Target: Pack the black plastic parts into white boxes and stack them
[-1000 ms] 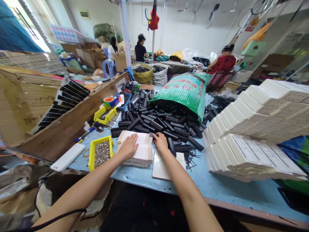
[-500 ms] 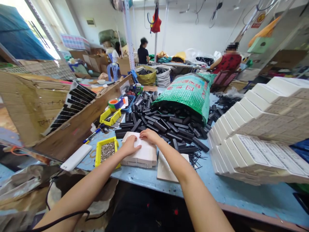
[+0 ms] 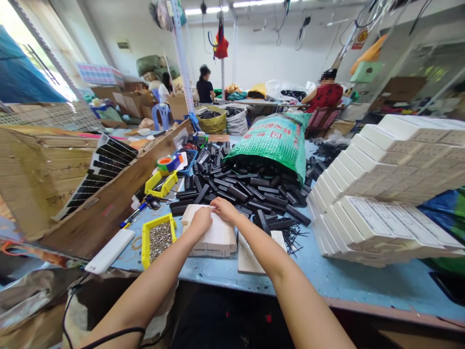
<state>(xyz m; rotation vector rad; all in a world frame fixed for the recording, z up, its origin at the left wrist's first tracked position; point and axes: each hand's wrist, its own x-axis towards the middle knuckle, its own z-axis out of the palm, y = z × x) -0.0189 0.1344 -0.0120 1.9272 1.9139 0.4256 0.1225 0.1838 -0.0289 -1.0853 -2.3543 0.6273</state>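
Observation:
Both hands meet above a low white block-like stack point(image 3: 222, 238) at the front of the table, its top face pale and smooth. My left hand point(image 3: 202, 220) rests on its left part with the fingers curled in and closed. Beside it, my right hand point(image 3: 225, 210) reaches over the far edge with fingertips pinched together close to the left fingers. Whatever lies between the fingertips is too small to make out. A yellow tray point(image 3: 145, 242) of small metal screws stands left of the stack. Behind the hands lies a heap of black plastic housings point(image 3: 238, 193).
A green woven sack point(image 3: 269, 140) spills black parts. White cases point(image 3: 366, 223) stand piled at the right. A beige plate point(image 3: 249, 254) lies near black sticks point(image 3: 295, 237). At left are a white slab-like device point(image 3: 111, 252), pens point(image 3: 133, 215) and a wooden board point(image 3: 119, 189). People sit farther back.
My left hand has gone from lying spread on the white stack to closed fingers beside my right fingertips. My right hand stays near the far edge. The camera view has shifted slightly.

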